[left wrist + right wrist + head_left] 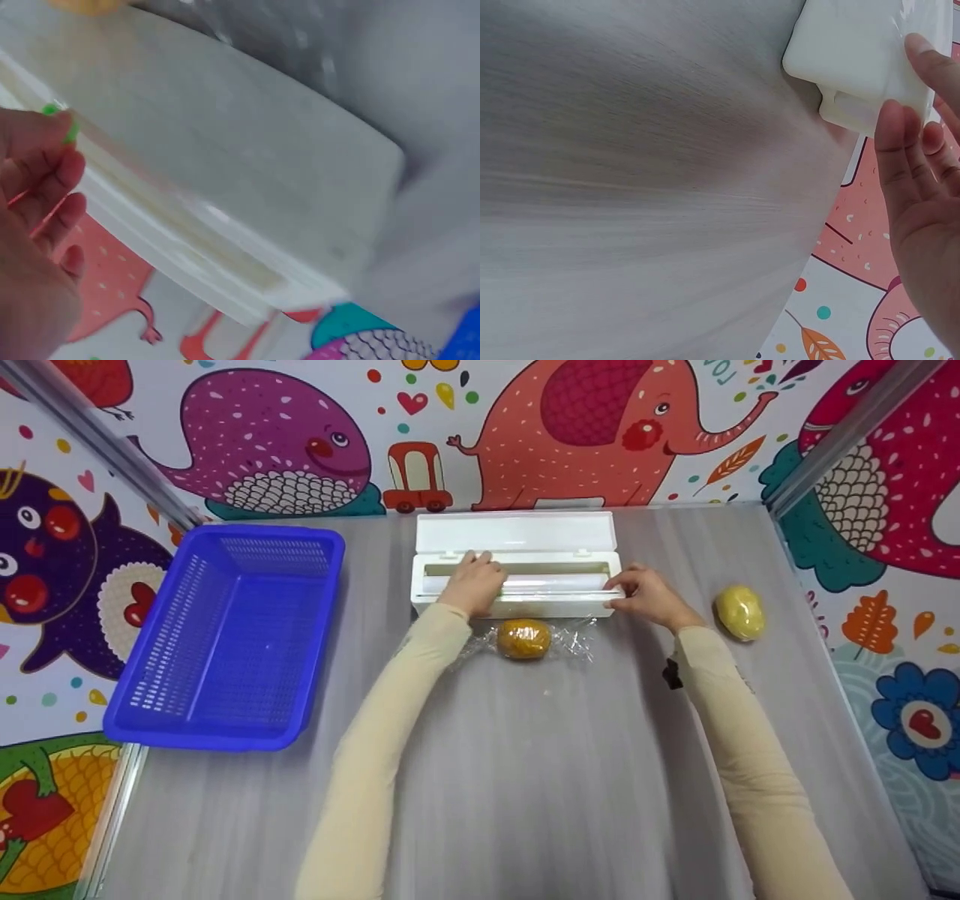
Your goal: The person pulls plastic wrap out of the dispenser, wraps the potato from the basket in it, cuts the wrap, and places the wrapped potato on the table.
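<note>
A white cling film dispenser (517, 604) stands near the back wall, its lid (516, 532) raised and a film roll (551, 583) inside. My left hand (475, 583) reaches over its front edge. In the left wrist view, thumb and forefinger pinch a small green slider (73, 132) on the cutting rail. At the dispenser's right end, my right hand (646, 597) grips the corner. The right wrist view shows the thumb on the front and the fingers (896, 150) at the end. Just in front lies an orange-yellow oval thing (523, 639), with clear film (576, 641) spread out on both sides.
To the left sits a blue plastic basket (319, 660) with nothing in it. A pale yellow, shiny oval thing (740, 613) lies to the right, beyond my right wrist. Cartoon-printed walls (285, 442) enclose the grey table (525, 795) at the back and sides.
</note>
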Demonstrator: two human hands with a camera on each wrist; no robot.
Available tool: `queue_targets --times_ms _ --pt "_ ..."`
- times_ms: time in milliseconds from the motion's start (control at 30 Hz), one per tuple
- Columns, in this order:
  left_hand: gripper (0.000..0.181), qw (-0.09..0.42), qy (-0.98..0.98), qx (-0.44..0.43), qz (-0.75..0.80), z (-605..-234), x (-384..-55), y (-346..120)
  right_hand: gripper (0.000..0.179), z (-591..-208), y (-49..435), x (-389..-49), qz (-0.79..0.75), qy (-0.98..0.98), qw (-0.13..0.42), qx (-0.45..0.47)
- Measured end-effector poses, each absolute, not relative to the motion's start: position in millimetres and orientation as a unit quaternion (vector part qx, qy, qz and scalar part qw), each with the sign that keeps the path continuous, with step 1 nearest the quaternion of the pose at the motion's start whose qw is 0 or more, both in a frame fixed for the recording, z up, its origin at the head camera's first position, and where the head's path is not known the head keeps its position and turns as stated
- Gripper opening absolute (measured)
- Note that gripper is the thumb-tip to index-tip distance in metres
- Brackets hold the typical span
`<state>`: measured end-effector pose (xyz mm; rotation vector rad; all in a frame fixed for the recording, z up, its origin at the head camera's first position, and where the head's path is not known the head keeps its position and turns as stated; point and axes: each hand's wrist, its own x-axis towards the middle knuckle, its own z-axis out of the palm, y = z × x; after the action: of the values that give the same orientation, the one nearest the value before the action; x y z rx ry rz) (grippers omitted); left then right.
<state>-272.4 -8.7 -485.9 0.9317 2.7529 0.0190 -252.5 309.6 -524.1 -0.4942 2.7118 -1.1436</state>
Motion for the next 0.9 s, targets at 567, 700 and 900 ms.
queue_targets --times_ms 567,700,900 --pt "0.041 0.097 0.958 0.267 0.027 -492 -263 -91 0.023 -525 311 -254 -0.398 0.897 0.062 -0.182" --pt "0.044 0.102 0.959 0.262 0.033 -488 -263 -105 0.023 -524 311 -256 -0.395 0.899 0.064 -0.181" --pt "0.052 0.116 0.962 0.248 0.014 -488 -263 -116 0.024 -524 313 -255 -0.394 0.9 0.078 -0.171"
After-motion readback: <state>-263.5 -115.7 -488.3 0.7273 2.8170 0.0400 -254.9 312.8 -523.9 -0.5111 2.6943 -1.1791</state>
